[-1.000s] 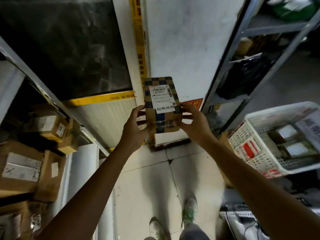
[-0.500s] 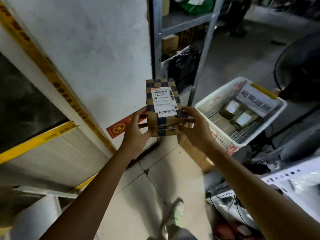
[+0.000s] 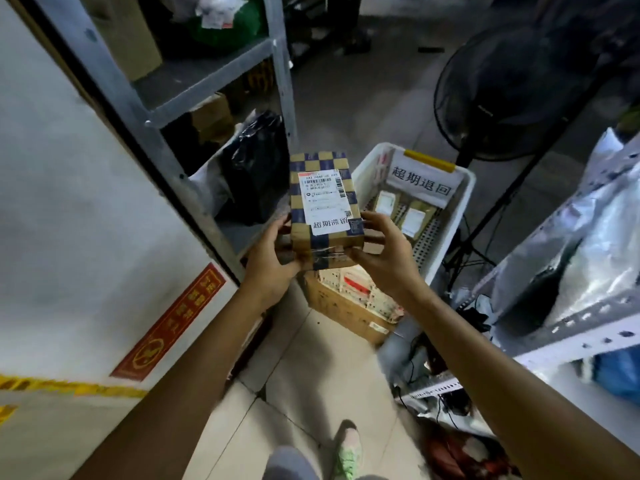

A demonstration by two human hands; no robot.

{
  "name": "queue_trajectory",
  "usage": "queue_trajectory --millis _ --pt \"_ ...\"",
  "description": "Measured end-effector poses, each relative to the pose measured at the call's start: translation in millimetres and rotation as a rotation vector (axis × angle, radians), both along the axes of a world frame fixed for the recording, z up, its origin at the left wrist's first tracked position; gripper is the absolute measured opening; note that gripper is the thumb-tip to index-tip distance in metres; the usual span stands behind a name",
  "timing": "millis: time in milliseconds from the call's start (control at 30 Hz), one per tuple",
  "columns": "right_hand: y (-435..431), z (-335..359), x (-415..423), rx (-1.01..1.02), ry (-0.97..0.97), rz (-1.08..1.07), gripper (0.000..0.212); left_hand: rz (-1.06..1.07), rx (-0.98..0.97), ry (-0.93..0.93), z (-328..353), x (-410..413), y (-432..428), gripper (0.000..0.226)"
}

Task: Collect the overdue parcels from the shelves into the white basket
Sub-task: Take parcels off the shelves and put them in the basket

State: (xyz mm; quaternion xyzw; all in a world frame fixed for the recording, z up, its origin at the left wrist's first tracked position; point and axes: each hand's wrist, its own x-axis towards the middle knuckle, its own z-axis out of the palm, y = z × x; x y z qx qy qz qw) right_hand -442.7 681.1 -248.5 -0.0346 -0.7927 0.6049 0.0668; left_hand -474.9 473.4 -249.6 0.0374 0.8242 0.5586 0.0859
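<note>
Swinging further right since half a second ago, the view now sets the basket (image 3: 462, 206) straight behind the parcel (image 3: 322, 209), where before it lay off to the right; the two-handed grip on the parcel is unchanged. It is a checkered box, white label up, held in the air at the basket's near-left corner; its far end overlaps the basket's left rim in the picture, and its near end is above the carton (image 3: 343, 306) that lies under the basket's near end; whether it is over the opening I cannot tell.

Left hand (image 3: 268, 263) grasps the parcel's left side, fingers (image 3: 280, 225) curled onto the edge, thumb at the near end; right hand (image 3: 384, 258) grasps the right side, fingers (image 3: 372, 220) bent along the edge, thumb pressing the near corner.

Inside the basket lie a labelled box (image 3: 386, 204) and a second box (image 3: 415, 220), side by side below a white sign (image 3: 420, 183) propped at its far wall; bare mesh shows on the near-right part of its floor; the near-left part is hidden by the right hand.

Left of the basket a black bag (image 3: 256, 168) sits low in a metal shelf (image 3: 282, 64), whose post stands near the basket's far-left corner; behind the basket stands a fan (image 3: 502, 88), its pole close to the right rim; right of the basket, cables and a perforated rack (image 3: 571, 327) crowd in; in front of the basket, bare floor tiles (image 3: 311, 375) run back to the person's shoe (image 3: 348, 452).
</note>
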Motion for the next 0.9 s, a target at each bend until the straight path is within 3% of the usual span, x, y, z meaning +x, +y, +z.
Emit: queue_trajectory --millis 600,900 --pt "109 -90 -186 0.027 -0.217 -0.503 0.058 -0.470 -0.050 -0.131 -124 -287 156 0.083" --pt "163 -184 -285 0.009 -0.332 -0.565 0.064 -0.498 -0.027 -0.290 -214 -391 219 0.087"
